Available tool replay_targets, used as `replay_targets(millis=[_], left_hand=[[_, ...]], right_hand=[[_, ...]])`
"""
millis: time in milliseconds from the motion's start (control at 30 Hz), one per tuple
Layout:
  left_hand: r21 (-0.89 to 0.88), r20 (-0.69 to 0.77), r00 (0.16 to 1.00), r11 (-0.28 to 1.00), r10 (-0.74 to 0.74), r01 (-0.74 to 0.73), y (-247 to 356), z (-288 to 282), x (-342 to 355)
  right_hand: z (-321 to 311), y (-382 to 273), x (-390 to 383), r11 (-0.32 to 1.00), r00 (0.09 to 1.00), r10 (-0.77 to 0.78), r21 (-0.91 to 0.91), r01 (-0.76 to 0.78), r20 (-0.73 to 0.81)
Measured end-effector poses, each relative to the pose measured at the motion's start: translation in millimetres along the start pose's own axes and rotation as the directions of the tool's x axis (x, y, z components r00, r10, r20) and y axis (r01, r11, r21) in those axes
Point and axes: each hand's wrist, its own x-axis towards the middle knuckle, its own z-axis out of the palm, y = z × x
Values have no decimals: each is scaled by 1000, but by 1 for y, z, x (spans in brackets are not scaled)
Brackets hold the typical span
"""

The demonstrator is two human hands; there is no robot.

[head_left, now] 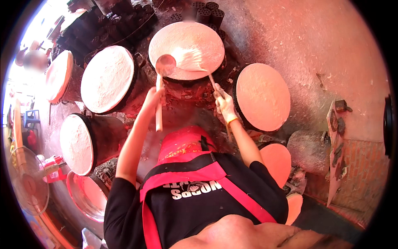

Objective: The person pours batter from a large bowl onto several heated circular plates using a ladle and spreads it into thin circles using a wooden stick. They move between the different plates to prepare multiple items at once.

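My left hand [154, 97] is closed round the pale handle of a ladle [166, 65]. The ladle's round bowl hangs over the near left edge of a wide drum top [166, 37] covered in a white layer. In my right hand [224, 101] is a thin stick [212, 79], gripped partway along. Its far end meets the white layer at the near right, where a smoother, brighter, wet-looking patch [188, 58] spreads. Whether the stick lifts or only touches the layer, I cannot tell.
More white-topped drums stand round me: one at the right [263, 97], one at the left [107, 79], and others. Coal briquettes [209, 15] are stacked behind. A fan [29, 180] and a basin [89, 195] are at lower left, a board [333, 153] at right.
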Motion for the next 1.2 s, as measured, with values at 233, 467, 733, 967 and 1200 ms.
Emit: replay_targets(millis=[233, 467, 733, 967, 1200], left_hand=[[-279, -189, 972, 957, -141, 85, -13, 58, 73], [-611, 385, 915, 710, -119, 349, 47, -22, -21], [-588, 442, 818, 570, -367, 574, 24, -77, -71], [-542, 239, 899, 718, -366, 437, -7, -126, -163], [-727, 55, 988, 672, -145, 139, 20, -164, -286]], right_hand=[[71, 33, -6, 955, 976, 165, 226, -193, 139], [54, -25, -1, 980, 990, 70, 177, -91, 122], [80, 73, -28, 767, 883, -424, -439, 468, 200], [86, 117, -32, 924, 944, -311, 199, 327, -106], [210, 32, -51, 762, 851, -482, -380, 525, 210]])
